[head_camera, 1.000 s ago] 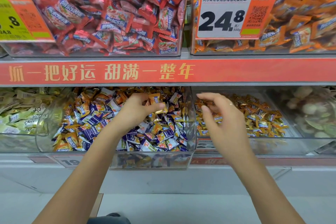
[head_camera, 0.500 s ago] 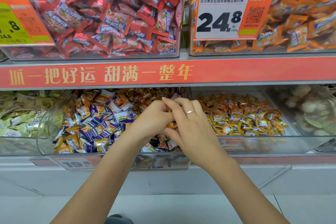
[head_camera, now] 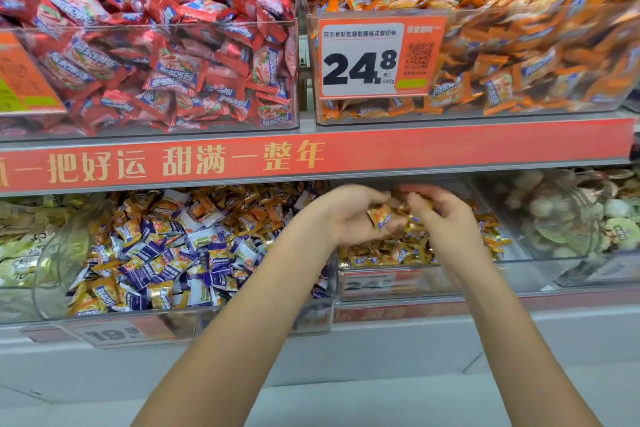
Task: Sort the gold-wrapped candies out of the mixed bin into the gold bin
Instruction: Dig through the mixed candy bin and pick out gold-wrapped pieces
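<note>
Now a small gold-wrapped candy is pinched in the left hand above the clear plastic gold bin. More seem held by the curled right hand. They should be dropped low, well inside.

The lower shelf carries the mixed bin beside the gold bin.

A gold-wrapped candy hangs tilted above the gold bin, the clear bin right of the mixed bin, which is heaped with gold, purple and white wrappers.
</note>
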A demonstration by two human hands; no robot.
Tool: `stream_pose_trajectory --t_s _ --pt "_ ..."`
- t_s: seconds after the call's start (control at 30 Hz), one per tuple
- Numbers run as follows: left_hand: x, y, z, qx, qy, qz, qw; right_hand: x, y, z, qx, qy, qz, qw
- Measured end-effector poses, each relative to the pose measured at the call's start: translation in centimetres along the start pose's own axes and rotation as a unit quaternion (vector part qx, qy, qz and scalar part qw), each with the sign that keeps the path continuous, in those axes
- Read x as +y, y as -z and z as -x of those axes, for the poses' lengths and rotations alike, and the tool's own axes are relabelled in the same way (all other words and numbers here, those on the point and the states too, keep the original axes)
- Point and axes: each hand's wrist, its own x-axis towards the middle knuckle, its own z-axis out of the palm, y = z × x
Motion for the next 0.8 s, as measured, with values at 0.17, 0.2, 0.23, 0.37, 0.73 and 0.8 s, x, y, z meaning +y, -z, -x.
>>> stream_pose_trajectory --t_s 0.17,0.2,0.23,0.37,0.73,0.8 --pt "0.1 0.2 -1.7 0.121 -0.008 -0.097 0.988 3.5 2.2 -2.3 -0.016 -0.128 -0.086 0.988" --pt "-0.1 0.2 -1.5 0.116 0.001 -0.140 0.983 3.6 2.4 -2.4 -0.018 -0.136 -0.081 0.987" --pt "-0.2 0.5 -1.0 0.113 -0.012 -0.162 0.980 3.5 2.5 -2.4 -0.019 -0.132 -0.055 0.989" --pt "-0.1 1.1 2.9 0.058 -0.111 -0.131 0.983 2.0 2.6 -1.6 -0.020 -0.081 0.034 0.996" --pt "-6.0 15.1 11.3 0.322 -0.245 -0.478 0.779 -6.6 -7.6 3.6 -0.198 0.150 0.201 0.948" --pt "-6.7 15.2 10.7 0.272 -0.258 -0.549 0.747 -6.8 -10.7 2.4 -0.292 0.163 0.353 0.874"
